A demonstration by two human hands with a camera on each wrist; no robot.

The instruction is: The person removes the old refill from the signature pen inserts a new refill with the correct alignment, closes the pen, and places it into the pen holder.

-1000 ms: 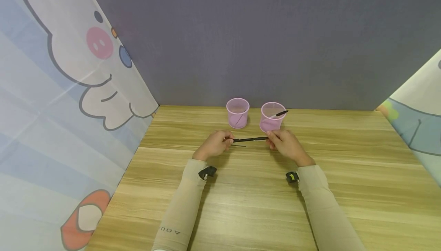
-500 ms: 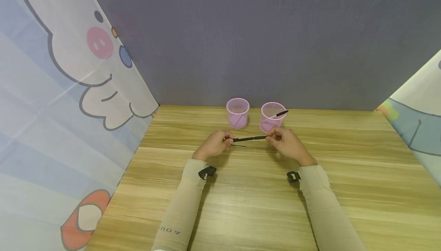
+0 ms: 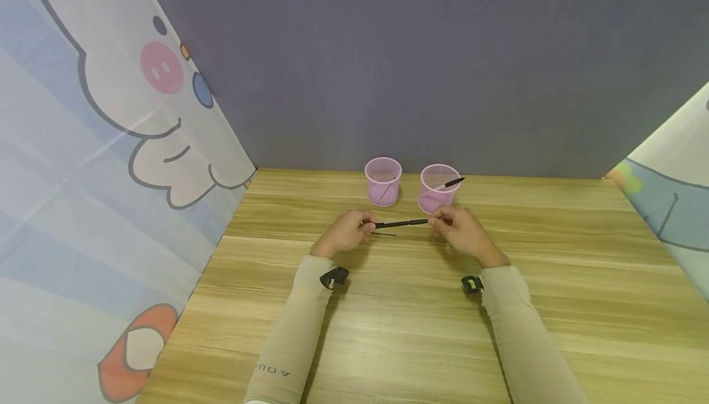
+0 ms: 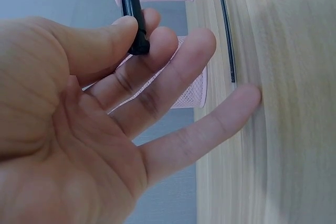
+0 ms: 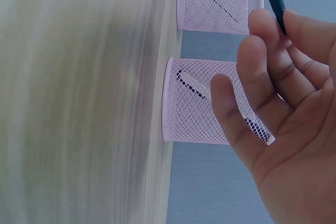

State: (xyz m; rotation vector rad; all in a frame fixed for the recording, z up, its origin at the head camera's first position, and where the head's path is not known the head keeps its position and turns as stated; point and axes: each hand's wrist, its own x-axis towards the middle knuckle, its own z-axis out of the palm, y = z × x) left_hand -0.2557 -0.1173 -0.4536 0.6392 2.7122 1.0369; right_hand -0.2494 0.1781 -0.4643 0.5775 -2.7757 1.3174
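A black pen (image 3: 401,224) lies level between my two hands, just above the table. My left hand (image 3: 344,231) pinches its clip end between thumb and index finger, the other fingers spread in the left wrist view. At the pointed end (image 5: 279,17), my right hand (image 3: 462,233) pinches with thumb and fingertips. A thin dark stick like a pen refill (image 4: 227,24) lies on the table below the pen, near my left little finger. Behind the hands stand two pink mesh cups, the left cup (image 3: 374,194) and the right cup (image 3: 429,202).
Inside the left cup leans a thin dark stick (image 3: 388,187). A white pen with a black end (image 3: 454,182) leans over the right cup's rim. A grey panel (image 3: 421,71) rises behind the wooden table (image 3: 399,330), and a printed curtain (image 3: 66,207) hangs at left.
My right hand has shifted slightly away from me and to the right, its fingers moving at the pen's pointed end. My left hand keeps its place.
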